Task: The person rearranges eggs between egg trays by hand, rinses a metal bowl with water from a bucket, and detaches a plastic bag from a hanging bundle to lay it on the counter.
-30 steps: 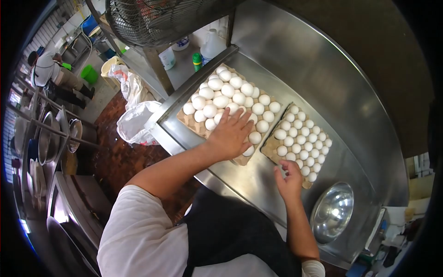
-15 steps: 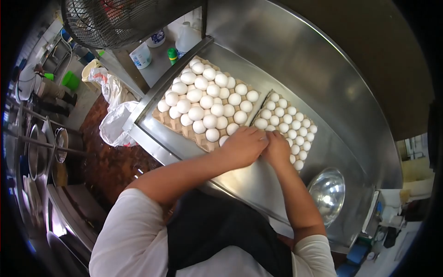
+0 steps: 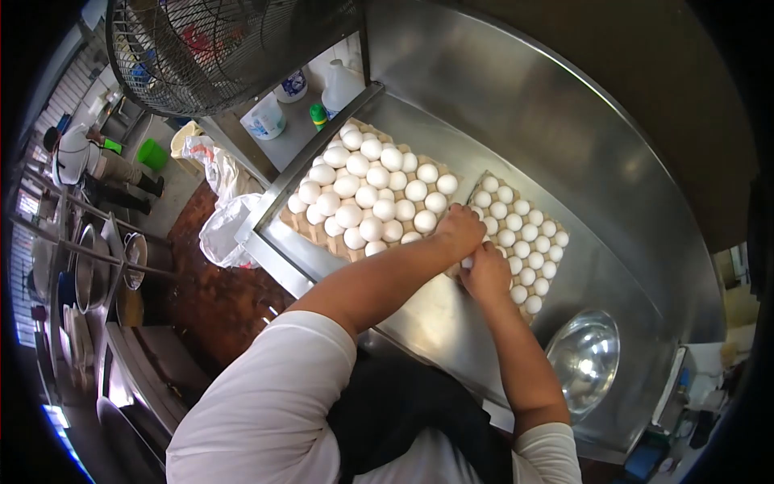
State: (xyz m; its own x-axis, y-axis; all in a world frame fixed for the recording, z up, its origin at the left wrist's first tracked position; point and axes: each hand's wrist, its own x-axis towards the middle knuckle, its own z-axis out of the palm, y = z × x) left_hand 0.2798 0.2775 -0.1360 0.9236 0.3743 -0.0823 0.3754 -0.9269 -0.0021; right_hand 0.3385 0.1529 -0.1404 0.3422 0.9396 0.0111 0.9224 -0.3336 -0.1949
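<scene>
White eggs (image 3: 366,196) are heaped on a large cardboard egg tray (image 3: 294,225) at the left of the steel counter. To its right lies a second egg tray (image 3: 487,177), filled with a single layer of eggs (image 3: 529,232). My left hand (image 3: 462,228) is over this second tray's left edge, palm down, fingers curled and pointing into it. What those fingers close on is hidden. Just in front, my right hand (image 3: 487,273) is closed at the tray's near left corner, close to the left one. A white egg (image 3: 467,262) shows against its thumb side.
A shiny metal bowl (image 3: 584,363) stands at the right of the counter (image 3: 427,319). A wire fan (image 3: 234,56) overhangs the upper left, near plastic jugs (image 3: 264,118) and a green-capped bottle (image 3: 318,118). At far left a person (image 3: 76,157) bends near a green bucket (image 3: 151,153).
My view has shifted, so the counter sits a little lower and further right. My left hand has moved away from me along the second tray's left edge; my right hand stays near its corner.
</scene>
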